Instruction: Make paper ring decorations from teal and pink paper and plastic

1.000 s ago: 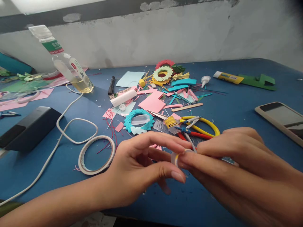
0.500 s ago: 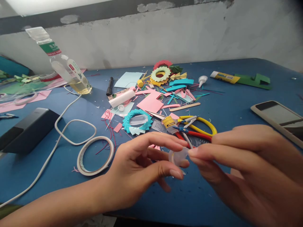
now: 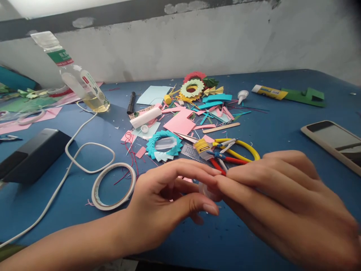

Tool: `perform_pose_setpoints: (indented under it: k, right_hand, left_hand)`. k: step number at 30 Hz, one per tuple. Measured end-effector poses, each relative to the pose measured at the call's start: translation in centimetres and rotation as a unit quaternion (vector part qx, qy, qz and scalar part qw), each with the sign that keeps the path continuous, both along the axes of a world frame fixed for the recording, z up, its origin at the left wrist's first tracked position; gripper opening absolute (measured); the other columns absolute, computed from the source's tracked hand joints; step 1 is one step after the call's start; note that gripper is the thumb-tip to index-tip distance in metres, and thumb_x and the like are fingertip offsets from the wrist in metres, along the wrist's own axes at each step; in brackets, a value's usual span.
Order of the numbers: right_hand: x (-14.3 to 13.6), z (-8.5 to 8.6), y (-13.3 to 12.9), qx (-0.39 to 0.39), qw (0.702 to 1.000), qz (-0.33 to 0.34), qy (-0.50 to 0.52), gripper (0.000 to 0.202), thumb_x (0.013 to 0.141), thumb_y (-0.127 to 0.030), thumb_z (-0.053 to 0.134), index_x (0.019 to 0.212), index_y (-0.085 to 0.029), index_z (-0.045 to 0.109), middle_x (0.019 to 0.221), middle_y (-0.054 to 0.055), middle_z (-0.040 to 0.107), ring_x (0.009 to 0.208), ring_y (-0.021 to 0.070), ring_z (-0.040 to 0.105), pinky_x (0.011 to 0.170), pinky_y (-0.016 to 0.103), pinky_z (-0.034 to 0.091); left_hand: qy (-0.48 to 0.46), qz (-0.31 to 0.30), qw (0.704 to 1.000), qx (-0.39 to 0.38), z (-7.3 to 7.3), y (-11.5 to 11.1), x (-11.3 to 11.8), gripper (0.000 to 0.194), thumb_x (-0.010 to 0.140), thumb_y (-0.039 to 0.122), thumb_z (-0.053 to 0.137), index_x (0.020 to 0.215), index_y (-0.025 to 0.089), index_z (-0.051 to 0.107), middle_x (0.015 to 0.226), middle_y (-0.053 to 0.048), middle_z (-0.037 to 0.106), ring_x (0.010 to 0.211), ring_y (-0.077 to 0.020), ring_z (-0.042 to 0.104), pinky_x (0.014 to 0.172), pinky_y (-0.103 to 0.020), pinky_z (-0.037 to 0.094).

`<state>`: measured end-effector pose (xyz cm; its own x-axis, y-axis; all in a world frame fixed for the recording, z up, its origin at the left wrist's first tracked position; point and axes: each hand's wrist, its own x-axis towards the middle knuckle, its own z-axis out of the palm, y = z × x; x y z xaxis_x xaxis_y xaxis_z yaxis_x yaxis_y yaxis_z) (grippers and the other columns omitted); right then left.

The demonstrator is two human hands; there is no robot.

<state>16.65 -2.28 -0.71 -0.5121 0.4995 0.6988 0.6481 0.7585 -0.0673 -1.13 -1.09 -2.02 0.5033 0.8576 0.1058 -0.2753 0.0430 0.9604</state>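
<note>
"Blue worktop (image 3: pixel 70 210), two bare hands above it nr the front edge. What's held?"

"Frosted plastic piece (image 3: pixel 205 190): small, mostly hidden, up nr the middle of the front edge. L hand (image 3: pixel 166 203) holds it, fingers & thumb curled round w/ a narrow gap btwn. R hand (image 3: pixel 276 199) meets it from the other side, fingertips bunched; can't tell if they grip it too."

"Any writing?"

"Some. Drink bottle (image 3: pixel 96 92), pale yellow liquid low inside, nr back edge twd back L corner: green label w/ white Chinese characters, too blurred to read for sure. Yellow-labelled container (image 3: pixel 202 148), just beyond the hands: dark print, too small. Yellow tube (image 3: pixel 270 93), white cap, nr back edge twd back R corner: print illegible."

"And the rest?"

"Teal paper ring (image 3: pixel 151 146) beyond L hand, clear plastic inside it. Tape roll (image 3: pixel 113 206) just beside L wrist, twd front edge. Phone (image 3: pixel 335 141) by R edge. Dark box (image 3: pixel 36 154) twd L edge, white cable (image 3: pixel 73 160) looping next to it. Pink paper (image 3: pixel 180 122) mid-worktop, among coloured scraps."
</note>
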Motion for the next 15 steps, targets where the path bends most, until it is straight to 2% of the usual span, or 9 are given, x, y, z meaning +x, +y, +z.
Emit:
perform_pose_setpoints:
  k: [4, 7, 11, 15]
  right_hand:
    - [0.14, -0.49, 0.10, 0.020, 0.999, 0.003, -0.048, 0.014, 0.085, -0.010, 0.045, 0.086, -0.016, 0.059, 0.071, -0.001, 0.064, 0.062, 0.0131, 0.053, 0.064, 0.032, 0.035]
    - [0.18, -0.83, 0.00, 0.029, 0.998, -0.003, -0.057, 0.013, 0.083, -0.009, 0.047, 0.087, -0.016, 0.056, 0.069, -0.001, 0.062, 0.062, 0.0136, 0.051, 0.064, 0.032, 0.036]
    - [0.15, -0.63, -0.19, 0.005, 1.000, -0.007, -0.007, 0.015, 0.082, -0.006, 0.046, 0.087, -0.017, 0.055, 0.074, 0.002, 0.058, 0.068, 0.0138, 0.050, 0.067, 0.030, 0.039]
    - [0.19, 0.01, -0.24, -0.020, 0.997, -0.021, 0.070, 0.020, 0.079, -0.001, 0.048, 0.081, -0.020, 0.054, 0.070, -0.001, 0.055, 0.065, 0.0110, 0.051, 0.066, 0.025, 0.041]
  left_hand:
    - [0.008, -0.010, 1.000, -0.019, -0.13, -0.21, -0.02, 0.032, 0.070, 0.001, 0.066, 0.096, 0.021, 0.063, 0.072, 0.002, 0.065, 0.063, -0.0089, 0.063, 0.056, -0.014, 0.056]
    - [0.010, -0.021, 0.999, -0.025, -0.11, -0.29, -0.10, 0.033, 0.071, 0.003, 0.066, 0.098, 0.021, 0.061, 0.071, 0.001, 0.066, 0.063, -0.0101, 0.064, 0.055, -0.015, 0.056]
    - [0.012, -0.021, 1.000, -0.014, -0.02, -0.24, -0.24, 0.034, 0.071, 0.003, 0.067, 0.099, 0.022, 0.060, 0.070, 0.001, 0.066, 0.066, -0.0109, 0.065, 0.055, -0.014, 0.056]
    - [0.007, -0.018, 1.000, -0.018, 0.05, -0.13, -0.31, 0.032, 0.073, 0.004, 0.065, 0.098, 0.022, 0.060, 0.073, 0.002, 0.067, 0.067, -0.0100, 0.066, 0.055, -0.012, 0.056]
